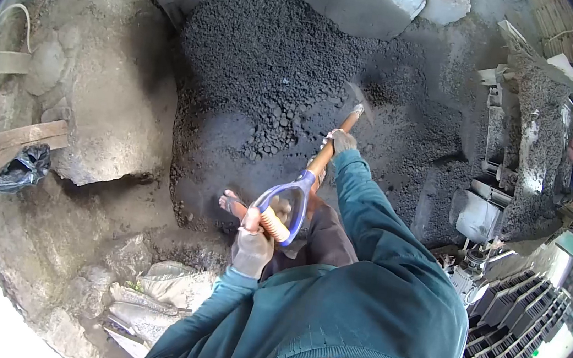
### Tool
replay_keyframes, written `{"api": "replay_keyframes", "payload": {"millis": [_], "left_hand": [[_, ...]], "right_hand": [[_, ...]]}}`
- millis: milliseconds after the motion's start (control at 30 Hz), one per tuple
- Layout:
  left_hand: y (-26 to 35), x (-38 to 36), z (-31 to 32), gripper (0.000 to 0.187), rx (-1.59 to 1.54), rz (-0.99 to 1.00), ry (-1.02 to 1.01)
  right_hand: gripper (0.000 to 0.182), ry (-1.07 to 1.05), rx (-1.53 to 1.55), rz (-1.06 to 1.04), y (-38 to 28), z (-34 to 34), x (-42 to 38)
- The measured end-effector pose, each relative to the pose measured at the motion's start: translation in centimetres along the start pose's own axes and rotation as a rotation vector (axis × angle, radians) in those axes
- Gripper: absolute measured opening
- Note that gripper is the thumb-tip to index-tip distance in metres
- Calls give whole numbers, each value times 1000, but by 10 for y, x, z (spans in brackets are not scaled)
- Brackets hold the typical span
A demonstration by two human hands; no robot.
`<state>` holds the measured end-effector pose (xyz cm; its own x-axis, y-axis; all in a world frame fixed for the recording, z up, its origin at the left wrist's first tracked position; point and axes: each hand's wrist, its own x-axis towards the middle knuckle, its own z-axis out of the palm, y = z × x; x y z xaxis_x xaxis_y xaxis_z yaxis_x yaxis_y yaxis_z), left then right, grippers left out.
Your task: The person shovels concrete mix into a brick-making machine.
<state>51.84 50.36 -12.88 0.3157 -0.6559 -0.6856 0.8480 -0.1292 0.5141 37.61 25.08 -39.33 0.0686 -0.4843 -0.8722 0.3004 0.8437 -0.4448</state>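
A shovel with a wooden shaft (324, 156) and a blue D-shaped handle (302, 202) slants across the middle of the head view. Gloved, my left hand (253, 250) is closed around the ribbed orange grip of that handle, close to my body. My right hand (342, 141), also gloved, wraps the lower shaft near the blade. The metal blade (361, 106) rests at or just over the dark ground, partly blurred, beside a wide heap of dark gravel-like material (267, 48). One bare-toed foot (232, 204) shows below the heap.
A large pale stone block (119, 87) stands at left, near a wooden beam (11, 152) with a black plastic bag (19, 168). Machinery caked in grit (535, 138) lines the right. Stacked dark blocks (511, 328) stand at lower right; pale sacks (165, 293) lie at lower left.
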Motion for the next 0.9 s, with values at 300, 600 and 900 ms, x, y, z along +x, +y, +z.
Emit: {"api": "replay_keyframes", "payload": {"millis": [300, 600, 900], "left_hand": [[15, 24, -126, 8, -252, -73, 331], [58, -155, -329, 32, -165, -78, 502], [-48, -128, -396, 28, 169, -68, 325]], "right_hand": [[47, 222, -830, -63, 140, 72, 50], [32, 110, -1186, -201, 374, 127, -103], [19, 43, -691, -275, 337, 122, -81]]}}
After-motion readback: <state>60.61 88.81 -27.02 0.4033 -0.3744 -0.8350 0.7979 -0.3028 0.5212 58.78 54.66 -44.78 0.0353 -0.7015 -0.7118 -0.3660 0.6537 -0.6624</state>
